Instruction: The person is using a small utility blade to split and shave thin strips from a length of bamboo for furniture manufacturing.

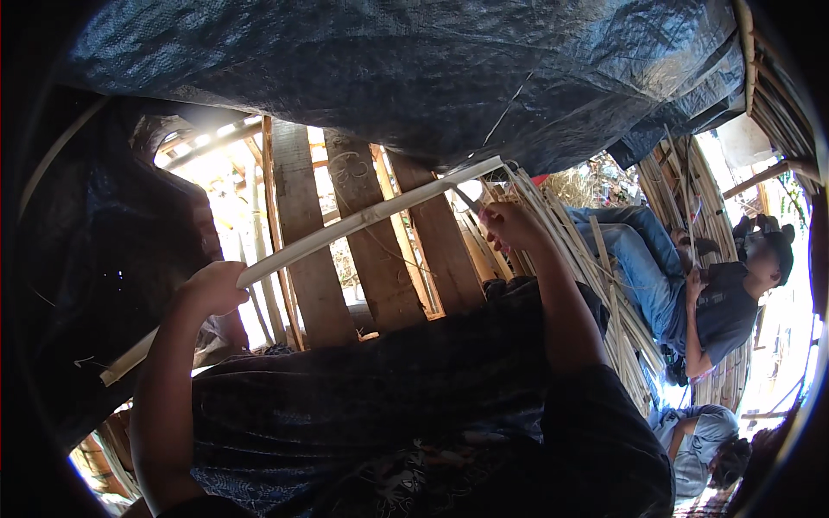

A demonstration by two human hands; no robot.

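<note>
A long pale bamboo strip (345, 225) runs on a slant across the view, from lower left up to the upper middle. My left hand (216, 288) is closed around it, and its lower end sticks out past my forearm. Close to the strip's upper end, my right hand (515, 226) grips a knife (467, 199). Its blade points up and left toward the strip; whether it touches cannot be made out. Thin curled shavings hang near the strip's upper end and in front of the planks.
Dark tarpaulin (414, 69) spreads across the top. Upright wooden planks (371, 224) with bright gaps stand ahead. Many split bamboo strips (596, 285) lie to my right. Beyond them a person (721, 293) in jeans sits holding a thin strip; another person (698, 453) is below.
</note>
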